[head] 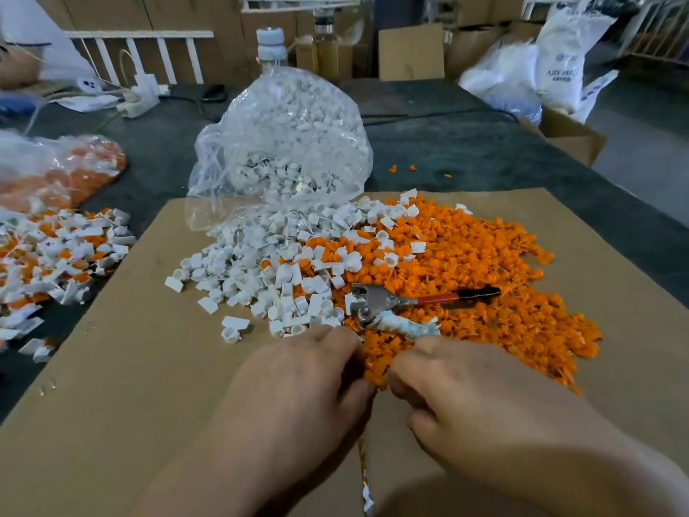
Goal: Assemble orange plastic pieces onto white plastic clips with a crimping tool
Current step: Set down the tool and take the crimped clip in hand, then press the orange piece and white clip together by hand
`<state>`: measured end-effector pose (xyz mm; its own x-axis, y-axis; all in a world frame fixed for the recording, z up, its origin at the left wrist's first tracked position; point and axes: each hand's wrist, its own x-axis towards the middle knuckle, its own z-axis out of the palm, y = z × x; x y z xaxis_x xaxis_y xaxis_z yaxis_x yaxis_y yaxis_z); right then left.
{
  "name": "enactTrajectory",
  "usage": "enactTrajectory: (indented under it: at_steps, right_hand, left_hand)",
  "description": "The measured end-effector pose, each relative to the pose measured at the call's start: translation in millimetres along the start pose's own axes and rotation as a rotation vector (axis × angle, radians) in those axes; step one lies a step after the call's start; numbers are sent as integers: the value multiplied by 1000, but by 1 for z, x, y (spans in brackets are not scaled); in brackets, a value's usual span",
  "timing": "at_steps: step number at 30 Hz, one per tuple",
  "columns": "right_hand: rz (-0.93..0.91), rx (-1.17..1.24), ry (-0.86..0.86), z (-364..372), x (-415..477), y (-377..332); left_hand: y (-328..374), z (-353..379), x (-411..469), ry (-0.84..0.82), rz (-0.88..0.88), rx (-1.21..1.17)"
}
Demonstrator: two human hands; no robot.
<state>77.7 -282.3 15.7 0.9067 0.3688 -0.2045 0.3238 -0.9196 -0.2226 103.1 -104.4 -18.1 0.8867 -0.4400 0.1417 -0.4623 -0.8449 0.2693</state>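
view: head, looking down over the work area.
left hand (298,378): knuckles up, fingers curled under, tips at the near edge of the orange heap. whatever is under the fingers is hidden, so can't tell if it grips anything.
right hand (481,397): same posture, fingers curled in, tips almost meeting the left hand's. contents hidden, can't tell.
crimping tool (391,304): lying flat on the orange heap just beyond both hands, neither hand on it. metal head points left, the red-and-black handle runs right, the other handle is wrapped in pale tape and lies nearest the fingers.
orange pieces (484,263): big loose heap on the right half of the cardboard sheet (123,360).
white clips (261,266): loose heap left of the orange, overlapping it in the middle, spilling from the mouth of the clear bag (287,136).
clear bag: behind the heaps, mostly full of white clips, partly on the sheet, partly on the dark table (466,151).
mixed heap (56,255): white and orange parts together, on the table just off the sheet's left edge.
orange bag (56,169): clear plastic, orange parts inside, behind the mixed heap.
strays (402,168): a few orange bits on the table beyond the sheet.
background: bottles (272,46), cardboard box (570,136), white sacks (540,69), all blurred.
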Motion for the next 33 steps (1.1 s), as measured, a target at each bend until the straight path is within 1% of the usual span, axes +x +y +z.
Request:
enactTrajectory:
  at_steps: [3, 7, 11, 14, 16, 17, 19, 20, 22, 24, 25, 26, 28, 33]
  right_hand:
    - [-23, -20, 23, 2, 2, 1]
    - [-61, -23, 112, 5, 3, 2]
    - [-133, -93, 174, 10, 6, 3]
    - [-114, -25, 226, 12, 8, 3]
    - [-104, 133, 290, 11, 9, 4]
    - [-95, 245, 336, 8, 9, 5]
    - [-53, 556, 439, 5, 9, 8]
    - [-28, 726, 464, 3, 10, 10]
    - [2, 1056, 460, 2, 13, 11]
    - [17, 1389, 423, 3, 18, 12]
    - [21, 1518, 408, 4, 20, 13]
    - [30, 1603, 399, 5, 21, 13]
    - [44, 1675, 389, 5, 22, 12]
    - [51, 1670, 373, 7, 21, 11]
  left_hand:
    - [1, 4, 2, 6, 35, 10]
    - [3, 8, 5, 28, 64, 17]
    - [4, 9, 4, 65, 42, 22]
    - [5, 11, 3, 85, 5, -17]
    - [6, 9, 3, 105, -20, -118]
    - [7, 8, 2, 121, -31, -207]
    - [9, 7, 1, 174, -44, -417]
    - [10, 7, 0, 206, -53, -516]
    - [12, 6, 0, 256, -52, -642]
    - [14, 5, 1, 289, -43, -690]
    - [14, 6, 1, 309, -50, -704]
    - [13, 6, 1, 333, -62, -712]
    - [13, 7, 1, 377, -74, -710]
    - [17, 5, 0, 429, -53, -655]
